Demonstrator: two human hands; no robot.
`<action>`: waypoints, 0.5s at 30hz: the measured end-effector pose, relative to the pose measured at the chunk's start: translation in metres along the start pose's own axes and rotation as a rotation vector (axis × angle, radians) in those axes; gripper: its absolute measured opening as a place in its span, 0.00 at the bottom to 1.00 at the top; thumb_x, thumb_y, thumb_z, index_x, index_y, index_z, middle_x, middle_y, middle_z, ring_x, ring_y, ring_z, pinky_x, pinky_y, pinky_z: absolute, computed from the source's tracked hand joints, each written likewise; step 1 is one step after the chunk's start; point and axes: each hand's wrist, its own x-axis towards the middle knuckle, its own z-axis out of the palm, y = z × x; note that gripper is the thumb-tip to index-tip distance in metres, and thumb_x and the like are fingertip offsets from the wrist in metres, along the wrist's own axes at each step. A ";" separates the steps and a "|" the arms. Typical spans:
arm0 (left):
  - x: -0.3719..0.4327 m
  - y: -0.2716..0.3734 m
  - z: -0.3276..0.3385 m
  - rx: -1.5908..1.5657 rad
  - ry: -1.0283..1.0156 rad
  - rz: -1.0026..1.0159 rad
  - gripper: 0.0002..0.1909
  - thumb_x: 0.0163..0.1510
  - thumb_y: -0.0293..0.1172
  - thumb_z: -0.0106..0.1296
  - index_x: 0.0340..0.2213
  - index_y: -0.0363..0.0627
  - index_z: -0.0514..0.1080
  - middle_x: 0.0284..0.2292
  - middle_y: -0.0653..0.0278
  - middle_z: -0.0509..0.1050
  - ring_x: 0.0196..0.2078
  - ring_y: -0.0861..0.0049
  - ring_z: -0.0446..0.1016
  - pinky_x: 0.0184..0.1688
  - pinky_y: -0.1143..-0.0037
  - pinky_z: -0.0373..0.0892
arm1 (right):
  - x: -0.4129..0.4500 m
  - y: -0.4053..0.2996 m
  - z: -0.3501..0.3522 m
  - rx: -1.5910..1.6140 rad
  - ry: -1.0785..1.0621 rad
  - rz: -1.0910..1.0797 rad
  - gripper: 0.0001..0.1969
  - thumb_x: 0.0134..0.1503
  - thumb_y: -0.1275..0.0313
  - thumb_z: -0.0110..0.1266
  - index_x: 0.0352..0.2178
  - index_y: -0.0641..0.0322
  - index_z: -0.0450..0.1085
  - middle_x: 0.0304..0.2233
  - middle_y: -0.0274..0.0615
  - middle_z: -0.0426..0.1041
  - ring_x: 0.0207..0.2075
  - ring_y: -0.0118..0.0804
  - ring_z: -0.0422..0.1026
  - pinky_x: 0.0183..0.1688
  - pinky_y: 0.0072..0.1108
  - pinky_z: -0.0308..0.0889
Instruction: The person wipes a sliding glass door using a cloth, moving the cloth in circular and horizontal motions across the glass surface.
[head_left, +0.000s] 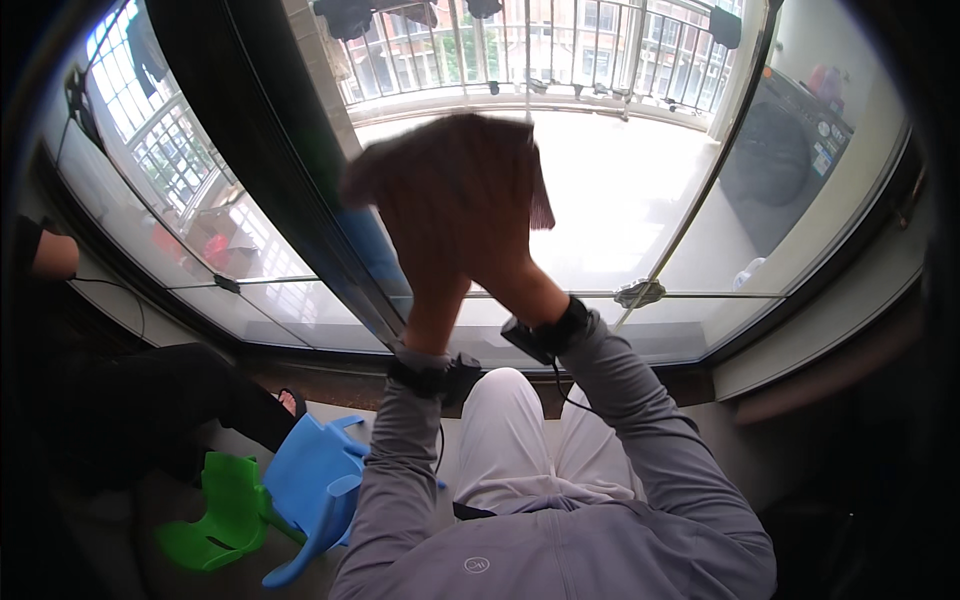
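Note:
Both of my hands are raised side by side in front of a glass door pane (577, 255), pressed onto a brownish-purple cloth (469, 129). My left hand (424, 232) covers the cloth's left part, and its folded edge sticks out beyond the fingers. Close against it, my right hand (495, 221) lies over the right part, where a corner hangs down. The fingers look dark and blurred, so their exact grip is hard to see. Whether the cloth touches the glass I cannot tell. Black bands with small devices and cables sit on both wrists.
A dark door frame post (247, 150) rises left of the hands. Beyond the glass are a balcony railing (480, 52) and a dark washing machine (772, 165). Blue (307, 465) and green (229, 495) plastic chairs stand at lower left, beside a person in black (172, 397).

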 end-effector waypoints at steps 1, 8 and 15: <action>-0.033 -0.006 0.006 0.264 0.012 0.053 0.37 0.49 0.42 0.46 0.51 0.30 0.45 0.49 0.44 0.52 0.54 0.54 0.49 0.57 0.67 0.45 | -0.029 -0.009 -0.004 0.065 -0.047 0.003 0.17 0.45 0.61 0.51 0.39 0.45 0.66 0.43 0.36 0.63 0.47 0.43 0.61 0.49 0.39 0.51; -0.089 -0.021 -0.013 -0.163 -0.245 -0.047 0.31 0.53 0.37 0.39 0.52 0.30 0.45 0.52 0.42 0.49 0.56 0.50 0.45 0.57 0.61 0.43 | -0.098 -0.004 -0.002 0.223 -0.395 0.097 0.17 0.45 0.65 0.51 0.40 0.41 0.68 0.48 0.31 0.62 0.52 0.32 0.57 0.55 0.37 0.43; 0.110 -0.010 -0.085 0.062 0.121 0.411 0.28 0.56 0.38 0.35 0.53 0.34 0.46 0.54 0.46 0.49 0.57 0.55 0.46 0.58 0.65 0.45 | 0.113 -0.008 0.017 0.215 0.235 -0.158 0.11 0.43 0.66 0.52 0.32 0.48 0.71 0.45 0.38 0.64 0.51 0.36 0.58 0.55 0.38 0.45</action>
